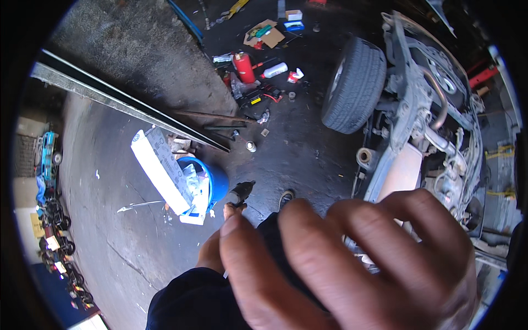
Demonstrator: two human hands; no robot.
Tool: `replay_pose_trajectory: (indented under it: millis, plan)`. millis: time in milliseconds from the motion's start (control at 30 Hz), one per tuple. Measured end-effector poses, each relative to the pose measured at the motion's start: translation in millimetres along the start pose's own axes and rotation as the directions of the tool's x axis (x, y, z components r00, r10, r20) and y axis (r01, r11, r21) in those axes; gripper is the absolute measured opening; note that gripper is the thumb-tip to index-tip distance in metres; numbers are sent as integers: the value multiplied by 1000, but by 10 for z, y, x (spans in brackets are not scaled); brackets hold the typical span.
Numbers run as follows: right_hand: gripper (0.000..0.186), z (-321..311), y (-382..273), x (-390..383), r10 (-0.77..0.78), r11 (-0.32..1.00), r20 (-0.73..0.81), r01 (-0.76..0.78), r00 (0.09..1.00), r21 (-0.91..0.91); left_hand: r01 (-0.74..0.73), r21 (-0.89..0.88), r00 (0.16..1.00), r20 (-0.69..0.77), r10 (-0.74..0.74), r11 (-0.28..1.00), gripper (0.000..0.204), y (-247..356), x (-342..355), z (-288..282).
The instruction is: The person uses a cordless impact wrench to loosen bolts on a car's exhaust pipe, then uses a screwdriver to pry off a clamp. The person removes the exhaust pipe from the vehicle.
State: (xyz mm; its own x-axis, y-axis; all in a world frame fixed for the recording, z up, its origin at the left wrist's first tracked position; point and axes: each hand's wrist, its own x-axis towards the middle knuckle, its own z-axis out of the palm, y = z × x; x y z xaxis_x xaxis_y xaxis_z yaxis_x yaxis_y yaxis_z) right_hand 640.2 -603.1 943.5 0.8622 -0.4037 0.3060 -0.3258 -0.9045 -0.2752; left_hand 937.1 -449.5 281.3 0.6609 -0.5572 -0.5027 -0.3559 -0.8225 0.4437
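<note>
A: What is the left hand [234, 211] holding?
B: Its fingers are gripping the near end of a dark tool [241, 193]. The tool is showing between a blue bucket [220, 181] and a shoe [286, 198].

A: State the condition of the right hand [368, 258].
B: It is filling the foreground, partly blurred. Its fingers are bending, with gaps showing; whether they are pinching anything, I cannot tell.

A: What is surrounding the tool?
B: A long white box [159, 170] is overlapping the bucket's left side. A wheel [355, 85] is standing at upper right, beside a metal frame [404, 118].
</note>
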Motion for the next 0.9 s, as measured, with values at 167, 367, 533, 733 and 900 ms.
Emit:
replay_pose_trajectory:
  millis: [167, 367, 533, 733, 900]
  plan:
    - [48, -10, 706, 777, -256, 967, 32, 256, 966, 16, 129, -213, 989, 101, -109, 969, 38, -487, 265, -289]
    - [37, -18, 1992, 1479, -432, 901, 48, 429, 901, 65, 120, -537, 990, 0, -143, 835, 30, -415, 382, 36]
    - [32, -78, 3093, 2106, -577, 816, 145, 560, 804, 142, 251, -650, 962, 87, -258, 717, 43, 453, 616, 165]
    - [32, 1219, 4320, 2497, -437, 681, -154, 437, 886, 588, 145, -884, 989, 118, -89, 445, 43, 2046, 1422, 221]
    - [40, 2841, 6148, 2343, 203, 931, 584, -340, 786, 133, 190, -672, 981, 153, -116, 716, 51, 3427, 2329, 356]
